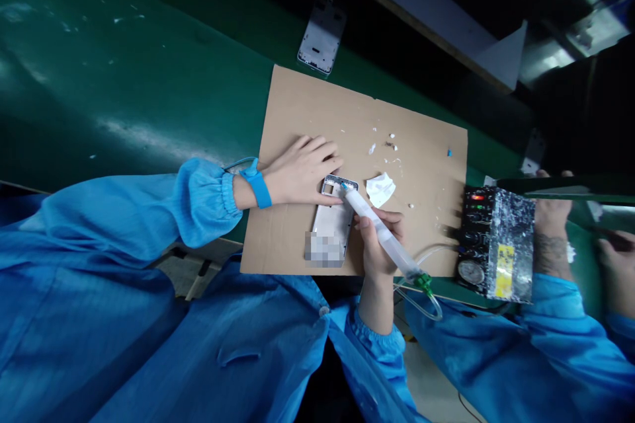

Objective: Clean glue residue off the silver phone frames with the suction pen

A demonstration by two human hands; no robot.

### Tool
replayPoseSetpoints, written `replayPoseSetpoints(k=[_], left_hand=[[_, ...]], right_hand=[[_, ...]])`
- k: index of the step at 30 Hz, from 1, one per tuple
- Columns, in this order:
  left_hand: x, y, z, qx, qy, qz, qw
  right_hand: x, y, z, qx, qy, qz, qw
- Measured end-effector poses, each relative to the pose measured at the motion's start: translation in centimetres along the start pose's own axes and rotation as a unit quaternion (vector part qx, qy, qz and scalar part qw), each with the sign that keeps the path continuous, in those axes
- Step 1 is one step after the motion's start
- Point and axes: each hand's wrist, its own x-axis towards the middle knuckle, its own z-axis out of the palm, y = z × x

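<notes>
A phone frame [331, 218] lies on a cardboard sheet [288, 112], its upper end partly covered by my left hand [307, 172]. That hand's thumb rests across the frame, and its bent fingers lie by the top edge; a blue wrist strap circles the wrist. My right hand [381, 238] is closed around a white dispensing syringe [381, 231]. The syringe slants down to its blue tip, which is at the upper part of the frame. A green fitting [423, 283] with a clear tube caps its back end.
A crumpled white scrap [381, 189] and small white bits lie right of the frame. Another phone frame [322, 36] sits beyond the cardboard. To the right stands a speckled dispenser box [499, 244] with a gauge; behind it shows a co-worker's hand [551, 215].
</notes>
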Motion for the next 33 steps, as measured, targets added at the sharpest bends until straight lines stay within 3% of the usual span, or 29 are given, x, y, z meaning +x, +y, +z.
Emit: replayPoseSetpoints(k=[8,26,33], left_hand=[[0.0,0.0,0.1,-0.005,0.003,-0.003,1.000],[0.1,0.3,-0.5,0.023,-0.034,-0.004,0.999],[0.1,0.2,-0.3,0.024,-0.016,0.005,1.000]], right_hand=[[-0.5,-2.1,0.9,-0.005,0.012,0.025,1.000],[-0.3,-2.3,1.0,0.025,0.019,0.029,0.999],[-0.2,-2.1,1.0,0.023,0.026,0.020,0.999]])
